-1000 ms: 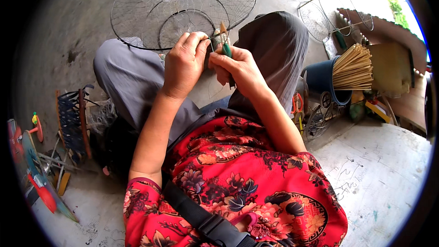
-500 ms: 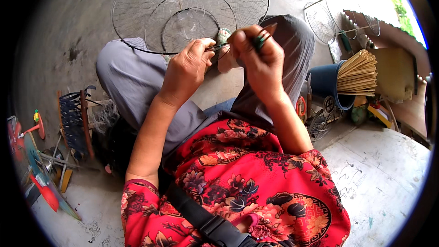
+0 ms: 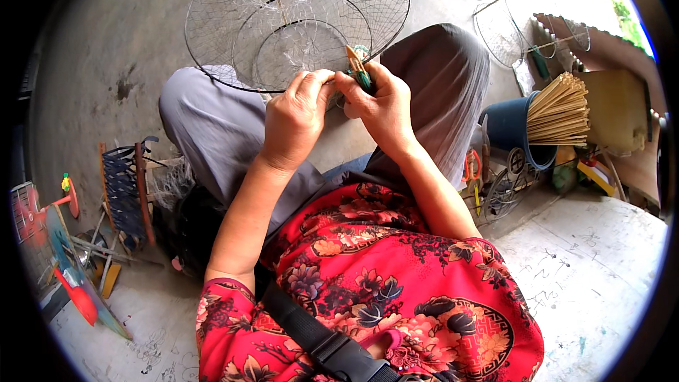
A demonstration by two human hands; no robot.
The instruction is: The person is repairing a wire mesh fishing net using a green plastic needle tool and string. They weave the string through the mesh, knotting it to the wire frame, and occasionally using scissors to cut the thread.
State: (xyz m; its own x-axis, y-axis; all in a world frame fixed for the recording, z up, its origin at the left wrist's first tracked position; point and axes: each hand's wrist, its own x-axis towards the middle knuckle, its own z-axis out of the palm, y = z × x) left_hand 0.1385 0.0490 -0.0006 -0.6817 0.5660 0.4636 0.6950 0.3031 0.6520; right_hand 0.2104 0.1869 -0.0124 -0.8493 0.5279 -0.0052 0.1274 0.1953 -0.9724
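Observation:
A round net trap (image 3: 219, 10) with black hoops and fine mesh leans in front of me, between and beyond my knees. My left hand (image 3: 293, 124) pinches the near edge of its outer hoop, thumb and fingertips together. Close beside it, my right hand (image 3: 382, 110) grips a netting shuttle (image 3: 353, 60) wound with green twine, its pointed wooden end sticking up past my fingers. The right fingertips nearly meet the left ones at the hoop. The exact spot where the twine meets the hoop is hidden by my fingers.
At right stands a blue bucket (image 3: 508, 124) full of thin wooden sticks (image 3: 559, 113), beside a yellowish container (image 3: 619, 110). More hooped nets (image 3: 498, 32) lie beyond it. To the left are a strap-woven frame (image 3: 124, 187) and a red-and-teal object (image 3: 74, 297).
My right hand has come down and turned, so the shuttle now points up and away. My left hand sits slightly lower and farther right; the trap's near rim has dropped slightly.

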